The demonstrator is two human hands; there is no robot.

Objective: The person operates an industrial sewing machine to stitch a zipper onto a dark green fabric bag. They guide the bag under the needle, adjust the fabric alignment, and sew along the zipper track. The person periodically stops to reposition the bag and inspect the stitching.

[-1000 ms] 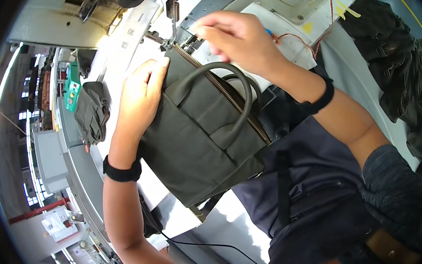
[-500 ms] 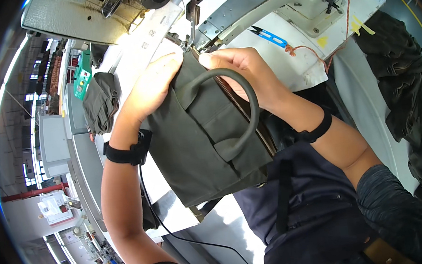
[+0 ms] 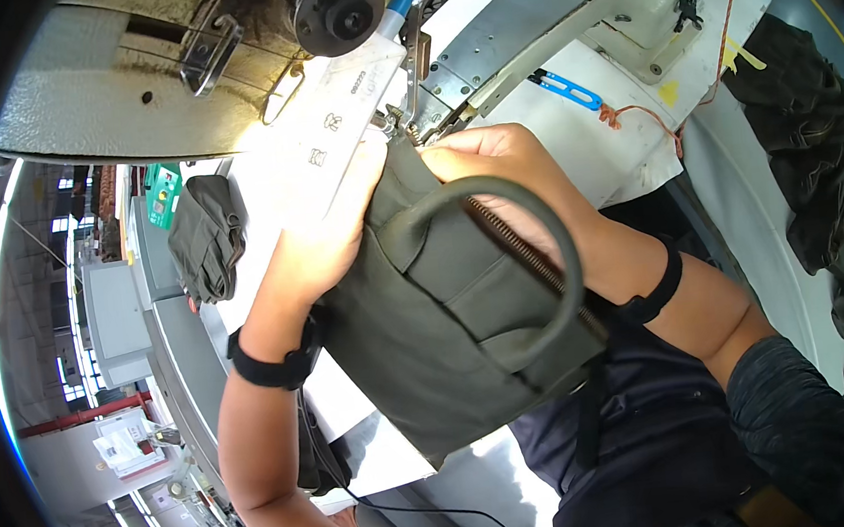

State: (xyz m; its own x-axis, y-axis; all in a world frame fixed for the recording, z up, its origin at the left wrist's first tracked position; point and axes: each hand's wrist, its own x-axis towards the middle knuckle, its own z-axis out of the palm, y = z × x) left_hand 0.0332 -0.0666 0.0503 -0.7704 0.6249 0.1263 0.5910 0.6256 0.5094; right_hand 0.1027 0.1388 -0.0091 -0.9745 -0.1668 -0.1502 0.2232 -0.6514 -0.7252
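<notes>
My left hand [image 3: 336,216] lay flat along the upper left edge of a dark olive-green fabric bag [image 3: 418,334], thumb pointing up toward the stitching area. Glare covered its fingers; I could not tell how far they were closed or whether they gripped the cloth. My right hand [image 3: 514,170] was partly closed, fingers curled and thumb drawn in, on the zipped edge of the bag near its upper end.

The bag was positioned at a slant between both hands, upper end at the small metal sewing foot [image 3: 397,120], lower end above my dark apron [image 3: 647,424]. I could not tell whether its edge sat under the foot. A rounded olive-green fabric handle [image 3: 572,260] arched in front of my right hand, and a brass-toothed zipper [image 3: 521,247] ran beside it.

The cream-coloured metal machine head [image 3: 96,91] stood at upper left, the grey metal machine plate [image 3: 507,25] beyond the foot. On the white bench [image 3: 640,94], blue-handled thread snips [image 3: 570,91] lay beside my right hand, joined to an orange cord [image 3: 652,120]. A folded olive-green fabric piece [image 3: 204,237] lay to the left; a heap of dark olive fabric [image 3: 815,169] was at far right.
</notes>
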